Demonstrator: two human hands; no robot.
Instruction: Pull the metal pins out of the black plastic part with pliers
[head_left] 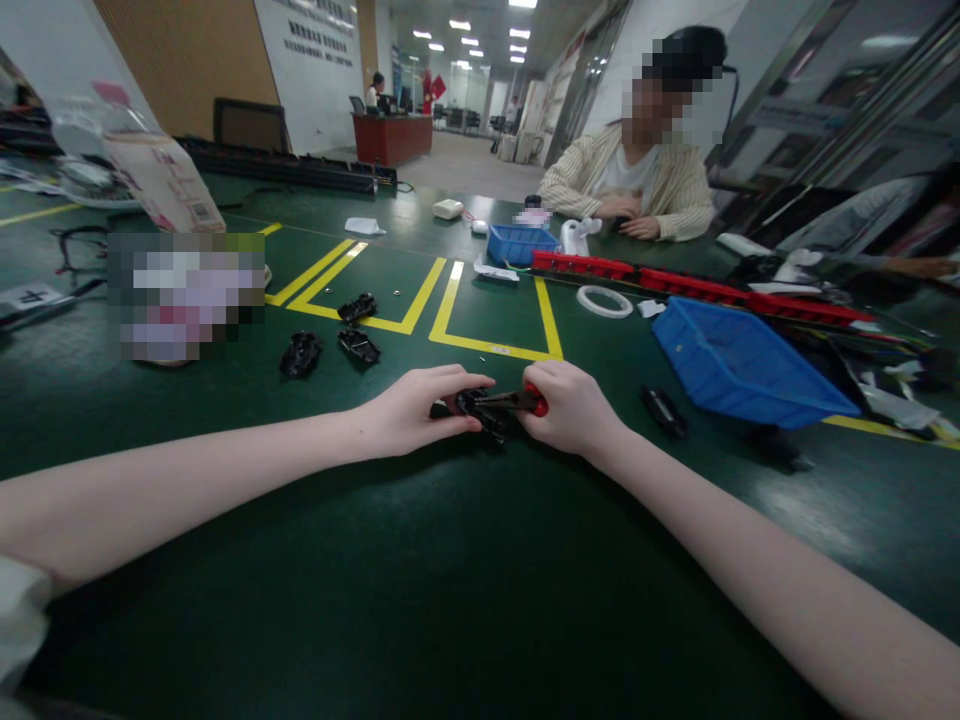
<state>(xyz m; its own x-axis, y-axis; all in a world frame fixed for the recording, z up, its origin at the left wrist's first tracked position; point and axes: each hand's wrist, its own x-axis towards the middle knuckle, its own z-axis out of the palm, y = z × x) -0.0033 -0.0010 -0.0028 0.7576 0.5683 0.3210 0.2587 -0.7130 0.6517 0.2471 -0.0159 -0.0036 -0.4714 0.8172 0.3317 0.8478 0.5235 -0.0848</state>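
Note:
My left hand (420, 408) pinches a small black plastic part (491, 424) between thumb and fingers, just above the green table (360, 580). In my right hand (570, 410) is a pair of pliers with red handles (537, 400), the fingers wrapped round the grips. The dark jaws (504, 400) reach left and meet the black part; what they pinch is too small to tell. Beyond my left hand lie several similar black parts (359, 346). A tiny pin-like piece (482, 358) rests on the table ahead of my hands.
At the right stand a blue bin (750, 365) and a black cylindrical piece (663, 411). Behind are a white ring (604, 301), a long red strip (697, 285) and a smaller blue basket (521, 243). A bottle (161, 180) leans at the left. A person (637, 180) sits across the table.

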